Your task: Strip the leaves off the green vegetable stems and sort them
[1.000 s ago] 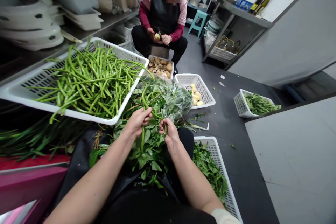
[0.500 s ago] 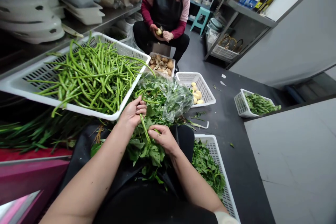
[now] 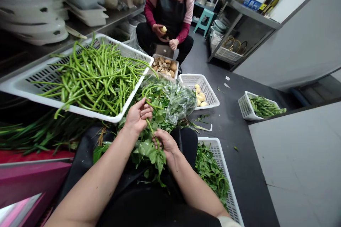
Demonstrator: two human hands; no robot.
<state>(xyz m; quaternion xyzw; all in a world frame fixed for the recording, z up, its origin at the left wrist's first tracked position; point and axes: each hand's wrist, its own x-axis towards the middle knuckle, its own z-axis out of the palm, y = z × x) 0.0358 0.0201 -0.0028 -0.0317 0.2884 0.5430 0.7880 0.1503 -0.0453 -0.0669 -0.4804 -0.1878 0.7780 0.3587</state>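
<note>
My left hand (image 3: 139, 114) is closed around several long green stems (image 3: 149, 125) above my lap. Lower and to the right, my right hand (image 3: 164, 142) pinches the leafy end of the same stems, its fingertips partly hidden. Broad green leaves (image 3: 150, 152) hang below my fingers. Behind my hands lies a heap of leafy greens (image 3: 160, 94), partly inside a clear plastic bag (image 3: 182, 101). To the left, a white slotted basket (image 3: 117, 117) holds a pile of bare green stems (image 3: 98, 78). By my right knee, another white basket (image 3: 221, 156) contains loose leaves (image 3: 211, 177).
Opposite me a seated person (image 3: 170, 10) holds a peeled potato (image 3: 163, 29) over a crate of potatoes and peelings (image 3: 166, 65). Peeled potatoes lie in a white basket (image 3: 206, 85). At right stands a basket of green pods (image 3: 263, 106). Shelving (image 3: 119, 16) runs along the left.
My right hand has moved slightly up and its fingers have curled closer round the stems' leafy end. My left hand has shifted a little right. The other person's hands have moved apart.
</note>
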